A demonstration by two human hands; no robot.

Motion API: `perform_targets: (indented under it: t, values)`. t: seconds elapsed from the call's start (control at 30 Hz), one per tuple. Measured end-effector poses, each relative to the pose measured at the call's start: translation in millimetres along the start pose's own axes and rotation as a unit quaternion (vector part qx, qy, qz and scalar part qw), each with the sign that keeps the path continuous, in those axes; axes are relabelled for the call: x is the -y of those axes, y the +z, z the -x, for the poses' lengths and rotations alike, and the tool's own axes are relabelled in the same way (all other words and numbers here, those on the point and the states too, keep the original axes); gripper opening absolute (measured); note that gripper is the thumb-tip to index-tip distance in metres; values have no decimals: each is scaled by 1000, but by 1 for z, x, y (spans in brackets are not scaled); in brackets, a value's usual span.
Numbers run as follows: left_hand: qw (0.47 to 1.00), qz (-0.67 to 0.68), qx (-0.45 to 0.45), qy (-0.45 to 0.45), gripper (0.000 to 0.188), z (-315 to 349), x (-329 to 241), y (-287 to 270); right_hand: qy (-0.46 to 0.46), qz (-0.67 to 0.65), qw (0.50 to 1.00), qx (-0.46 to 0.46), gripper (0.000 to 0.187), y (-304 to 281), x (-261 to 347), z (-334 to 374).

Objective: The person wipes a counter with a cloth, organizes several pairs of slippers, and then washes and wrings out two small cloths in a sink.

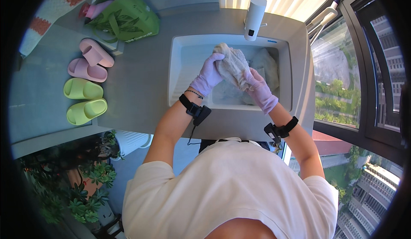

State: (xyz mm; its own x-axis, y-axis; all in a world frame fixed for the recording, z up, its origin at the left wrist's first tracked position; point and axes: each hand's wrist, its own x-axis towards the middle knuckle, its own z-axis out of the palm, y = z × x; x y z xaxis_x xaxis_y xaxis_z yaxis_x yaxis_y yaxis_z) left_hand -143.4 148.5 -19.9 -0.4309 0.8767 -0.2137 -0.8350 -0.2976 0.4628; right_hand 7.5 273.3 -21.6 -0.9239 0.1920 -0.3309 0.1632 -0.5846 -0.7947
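A bunched, wet-looking beige cloth [233, 65] is stretched between my two gloved hands above the sink [176, 74]. My left hand [210, 72], in a thin lilac glove, pinches its left end. The right end is gripped by my right hand [259, 87], gloved the same way. Below, cloudy water stands in the white basin, and a second pale cloth [264, 61] lies in it toward the right side, partly hidden behind my right hand. Black straps with small devices circle both my wrists.
A white faucet [255, 18] rises behind the basin. On the left are pink slippers [87, 70], lime-green slippers [84, 101] and a green bag [128, 16]. Windows [336, 74] line the right side. Potted plants [92, 174] stand at lower left, near a white ribbed basket [130, 144].
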Motion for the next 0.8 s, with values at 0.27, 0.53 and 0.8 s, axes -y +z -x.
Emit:
perform_targets:
  t: [0.27, 0.53, 0.8]
  values:
    - [996, -31, -84, 25, 36, 12, 8, 26, -59, 253, 966, -16, 56, 23, -8, 10]
    - [960, -263, -79, 50, 41, 38, -16, 27, -74, 209, 974, -45, 40, 6, 33, 16]
    - [736, -677, 7, -1, 55, 73, -46, 44, -4, -27, 996, -90, 32, -11, 123, 32]
